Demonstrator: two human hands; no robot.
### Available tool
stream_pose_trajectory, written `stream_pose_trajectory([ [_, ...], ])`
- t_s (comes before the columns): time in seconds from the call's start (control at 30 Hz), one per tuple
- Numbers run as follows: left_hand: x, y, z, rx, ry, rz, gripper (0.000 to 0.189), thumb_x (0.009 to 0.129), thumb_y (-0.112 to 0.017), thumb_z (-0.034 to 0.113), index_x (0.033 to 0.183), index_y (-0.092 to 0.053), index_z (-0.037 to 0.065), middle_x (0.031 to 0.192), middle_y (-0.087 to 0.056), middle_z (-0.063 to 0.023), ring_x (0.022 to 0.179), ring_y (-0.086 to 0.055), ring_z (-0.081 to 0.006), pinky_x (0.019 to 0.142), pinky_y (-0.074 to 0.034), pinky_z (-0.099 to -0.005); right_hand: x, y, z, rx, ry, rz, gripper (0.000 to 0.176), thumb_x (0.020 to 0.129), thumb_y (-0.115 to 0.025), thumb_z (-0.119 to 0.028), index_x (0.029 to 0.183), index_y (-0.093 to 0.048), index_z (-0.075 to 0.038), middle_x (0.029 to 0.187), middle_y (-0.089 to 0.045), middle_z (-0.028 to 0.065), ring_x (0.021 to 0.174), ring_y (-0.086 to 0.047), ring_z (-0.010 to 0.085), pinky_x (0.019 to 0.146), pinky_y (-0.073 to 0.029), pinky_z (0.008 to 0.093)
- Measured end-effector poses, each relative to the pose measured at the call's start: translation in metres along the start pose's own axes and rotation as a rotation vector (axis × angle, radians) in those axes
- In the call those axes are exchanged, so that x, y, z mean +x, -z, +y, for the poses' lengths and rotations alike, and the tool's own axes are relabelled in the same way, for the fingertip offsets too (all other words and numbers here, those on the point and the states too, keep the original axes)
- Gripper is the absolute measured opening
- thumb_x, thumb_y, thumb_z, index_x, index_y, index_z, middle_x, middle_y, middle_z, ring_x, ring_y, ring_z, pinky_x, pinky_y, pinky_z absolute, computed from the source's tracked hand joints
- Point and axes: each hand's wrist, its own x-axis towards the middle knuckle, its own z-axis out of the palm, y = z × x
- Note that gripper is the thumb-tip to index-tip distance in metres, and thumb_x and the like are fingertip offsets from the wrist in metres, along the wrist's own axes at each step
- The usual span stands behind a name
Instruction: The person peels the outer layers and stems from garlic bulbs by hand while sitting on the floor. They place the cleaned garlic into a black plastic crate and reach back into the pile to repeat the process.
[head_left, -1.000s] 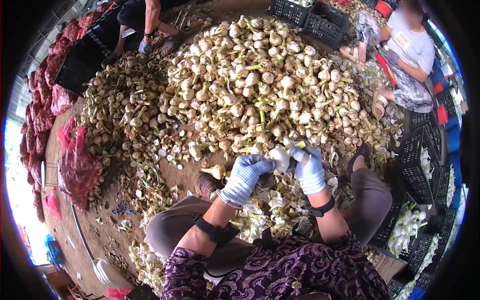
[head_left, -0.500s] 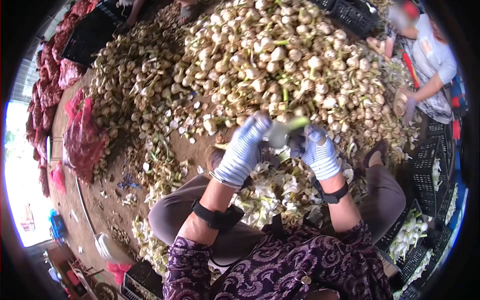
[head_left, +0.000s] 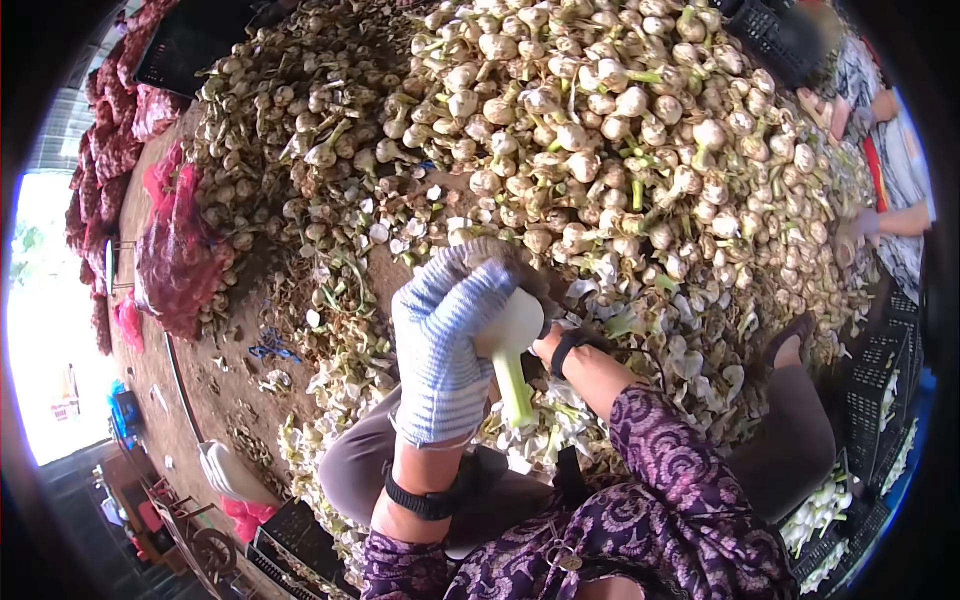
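Note:
My left hand point(head_left: 445, 335), in a blue-and-white striped glove, is closed round a peeled white garlic bulb point(head_left: 518, 322). The bulb's cut green stem point(head_left: 513, 388) points down toward my lap. Behind the bulb, my right hand is mostly hidden; only its wrist with a black band point(head_left: 568, 350) shows, close to the left hand. What the right hand holds cannot be made out. White and pale green peelings point(head_left: 690, 350) lie on the ground beneath and beside the hands.
A large heap of unpeeled garlic point(head_left: 600, 130) lies ahead. Red mesh sacks point(head_left: 180, 260) stand at the left. Black crates point(head_left: 880, 360) line the right side, some holding peeled garlic point(head_left: 815, 515). Another person's forearm point(head_left: 905, 220) shows at the upper right.
The bulb has turned so its stem points down instead of to the upper right. My left hand has moved left and nearer; my right hand has come in behind the bulb. The view has shifted.

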Motion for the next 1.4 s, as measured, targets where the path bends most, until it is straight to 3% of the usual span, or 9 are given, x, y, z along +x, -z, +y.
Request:
stream_pose_trajectory([
  [0.07,0.002,0.007,-0.003,-0.015,0.041,-0.028,0.016,0.077,-0.062,0.006,0.09,-0.062,-0.004,0.074,-0.064,-0.0067,0.065,-0.061,-0.0122,0.06,-0.05,-0.024,0.001,-0.012,0.014,-0.04,-0.014,0.281,0.061,0.077,-0.056,-0.026,0.134,-0.033,-0.023,0.118,-0.047,0.0056,0.102,-0.051,0.0291,0.081,-0.045,0.0429],
  [0.23,0.001,-0.003,-0.013,0.057,0.136,-0.08,0.011,0.076,-0.061,0.004,0.084,-0.063,-0.003,0.073,-0.064,-0.0061,0.067,-0.059,-0.0104,0.063,-0.047,-0.0227,-0.051,-0.018,0.077,1.095,-0.136,0.554,0.064,0.061,-0.077,-0.011,0.117,-0.046,-0.014,0.087,-0.062,0.0112,0.08,-0.063,0.0233,0.069,-0.052,0.0375],
  [0.33,0.003,-0.014,-0.048,0.248,0.221,-0.181,0.022,0.076,-0.063,0.004,0.095,-0.06,-0.006,0.077,-0.063,-0.0063,0.069,-0.056,-0.0089,0.065,-0.045,-0.0233,-0.117,0.01,0.083,1.552,-0.03,0.736,0.055,0.064,-0.075,-0.004,0.109,-0.044,-0.005,0.101,-0.056,0.0101,0.07,-0.062,0.0175,0.057,-0.053,0.0268],
  [0.47,-0.003,-0.02,-0.127,0.479,0.165,-0.361,0.066,0.074,-0.073,0.016,0.125,-0.039,-0.008,0.095,-0.061,-0.0103,0.079,-0.056,-0.0114,0.071,-0.047,-0.0259,-0.195,0.042,0.076,1.534,0.173,1.13,0.053,0.07,-0.07,0.001,0.114,-0.04,-0.002,0.104,-0.053,0.013,0.092,-0.059,0.019,0.08,-0.051,0.0292],
  [0.63,-0.026,-0.054,-0.123,0.154,0.384,-0.493,0.068,0.072,-0.074,0.01,0.127,-0.037,-0.006,0.101,-0.06,-0.011,0.085,-0.058,-0.0125,0.074,-0.048,-0.0251,-0.255,0.026,0.093,1.813,0.155,0.938,0.046,0.081,-0.062,-0.025,0.118,-0.051,0.0,0.117,-0.054,0.0126,0.098,-0.055,0.0183,0.089,-0.046,0.0289],
  [0.87,-0.06,-0.09,-0.115,0.705,-0.028,-0.92,0.066,0.064,-0.08,0.022,0.116,-0.049,-0.004,0.095,-0.064,-0.0098,0.084,-0.059,-0.0141,0.074,-0.049,-0.0278,-0.317,0.049,0.111,1.627,0.009,1.089,0.027,0.077,-0.07,-0.022,0.09,-0.059,0.0,0.081,-0.06,0.0011,0.074,-0.055,0.0097,0.063,-0.045,0.0247],
  [1.13,-0.099,-0.113,-0.106,1.393,-0.627,-0.763,0.075,0.056,-0.077,0.039,0.116,-0.049,0.003,0.089,-0.063,-0.0184,0.08,-0.063,-0.0333,0.068,-0.051,-0.0361,-0.308,-0.02,0.143,1.507,-0.094,1.182,0.037,0.072,-0.068,-0.004,0.107,-0.057,0.002,0.077,-0.061,0.0011,0.069,-0.058,0.0081,0.063,-0.048,0.0221],
  [1.2,-0.104,-0.115,-0.106,1.341,-0.682,-0.751,0.074,0.057,-0.077,0.037,0.117,-0.048,0.004,0.088,-0.063,-0.0183,0.079,-0.062,-0.034,0.069,-0.051,-0.0363,-0.342,0.009,0.12,1.778,-0.081,1.162,0.016,0.07,-0.068,-0.011,0.08,-0.064,0.001,0.069,-0.062,0.0037,0.062,-0.056,0.0097,0.059,-0.046,0.023],
  [1.4,-0.107,-0.111,-0.093,0.393,0.291,-1.054,0.067,0.066,-0.075,0.015,0.123,-0.044,-0.003,0.092,-0.063,-0.011,0.08,-0.061,-0.0169,0.07,-0.05,-0.0253,-0.399,0.034,0.111,1.823,0.036,0.899,0.021,0.07,-0.064,-0.006,0.09,-0.064,0.0,0.072,-0.062,0.0021,0.063,-0.057,0.0107,0.06,-0.048,0.0242],
])
